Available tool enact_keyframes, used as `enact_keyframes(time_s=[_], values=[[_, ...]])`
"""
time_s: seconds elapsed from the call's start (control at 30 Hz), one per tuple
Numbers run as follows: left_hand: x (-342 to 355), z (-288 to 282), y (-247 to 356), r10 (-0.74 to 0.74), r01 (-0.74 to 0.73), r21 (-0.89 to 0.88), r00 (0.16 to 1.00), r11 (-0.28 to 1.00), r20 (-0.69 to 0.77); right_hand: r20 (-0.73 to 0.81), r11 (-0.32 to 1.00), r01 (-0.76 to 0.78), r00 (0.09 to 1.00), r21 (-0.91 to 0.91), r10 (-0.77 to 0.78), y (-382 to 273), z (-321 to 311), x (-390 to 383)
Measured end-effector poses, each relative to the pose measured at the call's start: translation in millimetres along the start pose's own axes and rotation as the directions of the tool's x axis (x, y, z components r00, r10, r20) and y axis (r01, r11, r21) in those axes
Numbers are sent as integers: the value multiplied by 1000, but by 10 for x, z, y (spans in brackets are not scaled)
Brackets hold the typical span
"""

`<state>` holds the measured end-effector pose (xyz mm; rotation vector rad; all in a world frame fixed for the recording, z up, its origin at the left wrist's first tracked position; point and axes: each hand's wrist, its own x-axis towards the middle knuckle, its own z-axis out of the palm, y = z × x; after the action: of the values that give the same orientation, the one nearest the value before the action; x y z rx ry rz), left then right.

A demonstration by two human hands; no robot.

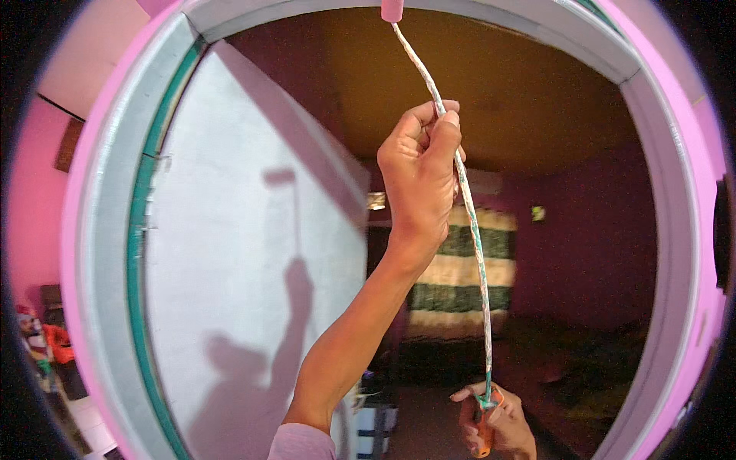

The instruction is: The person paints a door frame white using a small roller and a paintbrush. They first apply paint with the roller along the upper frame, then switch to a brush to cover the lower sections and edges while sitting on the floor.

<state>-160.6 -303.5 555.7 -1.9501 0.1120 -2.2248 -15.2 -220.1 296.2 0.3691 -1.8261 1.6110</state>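
A paint roller with a long paint-smeared rod (481, 264) runs nearly upright before me. Its pink head (392, 10) shows only in part at the top edge, by the door frame's upper beam. My left hand (422, 165) is raised high and closed round the upper rod, thumb and fingertips pinching it. Lower down, my right hand (502, 425) is wrapped round the roller's orange handle (484, 438), its thumb at the handle's top. Whether the head touches the beam cannot be seen.
A grey door frame (675, 153) with pink borders surrounds the opening. On the left stands a pale door (230, 192) with a green edge, bearing my shadow. Beyond lies a dark room with a striped curtain (460, 299). Coloured items (55, 341) are at the far left.
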Motion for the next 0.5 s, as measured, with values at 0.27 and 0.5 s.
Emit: enact_keyframes(time_s=[0.27, 0.5], values=[[160, -105, 399, 6, 11, 360, 999, 933, -46, 265, 986, -73, 964, 152, 30, -96, 111, 212], [447, -536, 847, -10, 44, 542, 998, 839, -66, 334, 864, -23, 927, 502, -169, -123, 447, 485]])
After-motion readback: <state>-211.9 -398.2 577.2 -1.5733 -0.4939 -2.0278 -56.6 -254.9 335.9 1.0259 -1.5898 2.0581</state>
